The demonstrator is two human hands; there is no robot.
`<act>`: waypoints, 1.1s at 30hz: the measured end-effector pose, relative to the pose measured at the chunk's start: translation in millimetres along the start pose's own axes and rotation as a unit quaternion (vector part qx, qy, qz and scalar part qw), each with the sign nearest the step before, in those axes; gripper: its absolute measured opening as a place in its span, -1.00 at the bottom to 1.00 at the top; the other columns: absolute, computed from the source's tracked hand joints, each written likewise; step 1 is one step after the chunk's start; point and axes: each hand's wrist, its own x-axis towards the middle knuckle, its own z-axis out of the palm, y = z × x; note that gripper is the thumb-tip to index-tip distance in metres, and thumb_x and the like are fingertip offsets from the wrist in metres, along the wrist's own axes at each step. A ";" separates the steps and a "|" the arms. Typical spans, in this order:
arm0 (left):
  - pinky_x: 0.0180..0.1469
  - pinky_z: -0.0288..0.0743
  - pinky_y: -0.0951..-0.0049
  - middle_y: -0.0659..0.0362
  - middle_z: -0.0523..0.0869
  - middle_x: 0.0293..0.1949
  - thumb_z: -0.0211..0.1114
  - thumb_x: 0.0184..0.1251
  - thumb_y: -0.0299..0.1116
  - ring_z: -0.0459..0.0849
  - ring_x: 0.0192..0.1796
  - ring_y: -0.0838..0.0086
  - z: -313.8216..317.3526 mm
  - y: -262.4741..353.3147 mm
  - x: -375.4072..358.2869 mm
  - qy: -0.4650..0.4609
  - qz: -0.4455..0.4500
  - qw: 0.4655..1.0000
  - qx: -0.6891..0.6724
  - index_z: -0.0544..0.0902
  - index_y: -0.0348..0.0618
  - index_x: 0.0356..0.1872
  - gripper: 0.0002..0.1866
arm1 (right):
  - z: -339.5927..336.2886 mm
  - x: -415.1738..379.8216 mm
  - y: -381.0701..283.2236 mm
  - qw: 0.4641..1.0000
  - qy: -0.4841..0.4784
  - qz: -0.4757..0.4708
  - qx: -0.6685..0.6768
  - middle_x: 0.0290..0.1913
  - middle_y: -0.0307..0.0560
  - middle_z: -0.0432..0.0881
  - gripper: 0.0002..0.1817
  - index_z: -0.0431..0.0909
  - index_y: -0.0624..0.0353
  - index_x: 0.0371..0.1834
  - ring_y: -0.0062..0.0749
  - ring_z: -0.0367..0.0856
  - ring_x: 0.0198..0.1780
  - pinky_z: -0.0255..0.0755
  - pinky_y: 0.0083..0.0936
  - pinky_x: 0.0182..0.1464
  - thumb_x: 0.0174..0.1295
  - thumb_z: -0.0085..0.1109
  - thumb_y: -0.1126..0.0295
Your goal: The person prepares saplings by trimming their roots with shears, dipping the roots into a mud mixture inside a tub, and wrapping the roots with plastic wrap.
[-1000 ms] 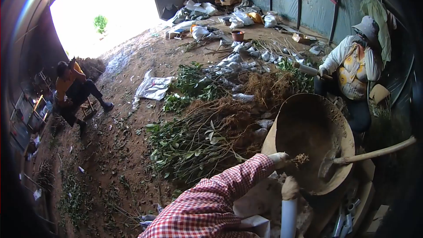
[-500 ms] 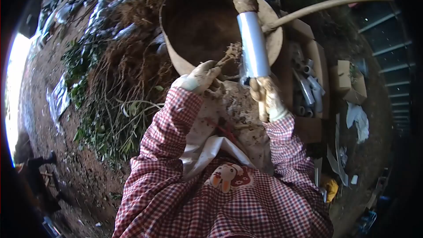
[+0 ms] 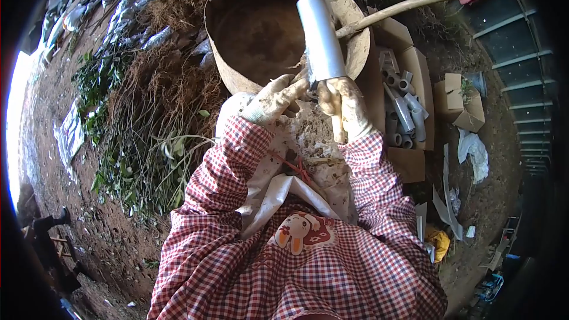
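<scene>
My right hand [image 3: 345, 105], in a muddy glove, is closed round the lower end of a roll of clear film [image 3: 323, 38] on a stick handle. The roll stands tilted over the round basin [image 3: 222, 65], its upper end covered in mud. My left hand [image 3: 274, 101], gloved too, pinches something at the roll's lower left edge; its fingers hide most of that thing. Below both hands a muddy white sheet [image 3: 275, 198] lies over my lap, with a red string [image 3: 299, 169] on it.
Bare-rooted plants [image 3: 160, 112] lie in a heap on the left. At the right, a cardboard box [image 3: 422, 71] holds several film rolls and tubes. A long wooden handle [image 3: 427, 3] reaches from the basin to the upper right. A smaller box [image 3: 465, 106] stands beyond.
The film roll and my right hand have shifted left. My left hand now meets the roll's lower edge, and the root clump seen between them before is mostly hidden.
</scene>
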 end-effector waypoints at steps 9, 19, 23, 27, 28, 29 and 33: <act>-0.36 0.47 0.50 0.17 0.67 -0.44 0.16 0.46 -0.26 0.56 -0.43 0.57 -3.2 -42.3 39.4 0.107 0.132 0.974 0.149 0.54 -0.39 -0.01 -0.67 | 27.7 -7.4 -19.1 0.997 0.003 -0.011 -0.080 -0.33 -0.31 0.49 -0.44 0.28 0.16 0.36 -0.75 0.44 -0.44 0.41 -0.83 -0.48 0.30 0.16 0.31; -0.20 0.46 0.54 0.19 0.68 -0.30 0.18 0.44 -0.10 0.54 -0.26 0.59 -28.2 -35.7 30.6 0.144 0.208 0.944 0.211 0.55 -0.39 -0.04 -0.55 | -40.5 5.9 -109.0 0.954 0.061 -0.005 -0.293 -0.37 -0.21 0.51 -0.62 0.45 0.35 0.13 -0.71 0.45 -0.45 0.30 -0.84 -0.53 0.24 0.18 0.54; -0.13 0.45 0.56 0.18 0.65 -0.23 0.16 0.46 -0.16 0.53 -0.20 0.61 -29.0 -11.9 18.3 0.101 0.168 0.966 0.167 0.53 -0.38 0.01 -0.60 | -87.6 32.6 -122.1 0.862 0.132 0.030 -0.488 -0.49 -0.20 0.62 -0.78 0.63 0.28 -0.12 -0.63 0.54 -0.55 0.40 -0.65 -0.51 0.22 0.25 0.42; -0.58 0.15 0.72 0.42 0.45 -0.57 0.22 0.41 -0.09 0.30 -0.58 0.79 -23.5 14.3 11.7 0.072 0.141 0.986 0.057 0.58 -0.22 -0.06 -0.64 | -109.5 54.8 -123.2 0.719 0.173 0.112 -0.664 -0.51 -0.12 0.66 -0.85 0.66 0.29 -0.25 -0.51 0.62 -0.56 0.47 -0.59 -0.54 0.14 0.30 0.46; -0.61 0.14 0.74 0.42 0.45 -0.59 0.23 0.41 -0.10 0.31 -0.61 0.80 -24.1 23.4 8.5 0.065 0.102 0.992 0.033 0.57 -0.20 -0.06 -0.65 | -107.1 55.2 -121.0 0.686 0.175 0.114 -0.696 -0.49 -0.02 0.71 -0.85 0.67 0.28 -0.28 -0.40 0.69 -0.51 0.56 -0.50 -0.47 0.14 0.31 0.43; -0.68 0.07 0.76 0.45 0.40 -0.62 0.24 0.40 -0.10 0.26 -0.67 0.82 -27.3 21.2 14.2 0.073 0.097 0.993 0.012 0.54 -0.11 -0.11 -0.70 | -104.4 55.3 -118.3 0.698 0.191 0.151 -0.673 -0.48 -0.02 0.72 -0.85 0.68 0.27 -0.28 -0.39 0.69 -0.52 0.57 -0.50 -0.46 0.13 0.32 0.42; -0.67 0.02 0.74 0.50 0.29 -0.64 0.23 0.41 -0.10 0.16 -0.67 0.82 -23.2 47.0 11.1 0.035 0.113 0.987 -0.112 0.50 0.02 -0.24 -0.78 | -121.1 62.5 -90.7 0.614 0.152 0.149 -0.760 -0.46 0.09 0.71 -0.61 0.68 0.25 -0.19 -0.27 0.73 -0.41 0.60 -0.35 -0.32 0.17 0.23 0.10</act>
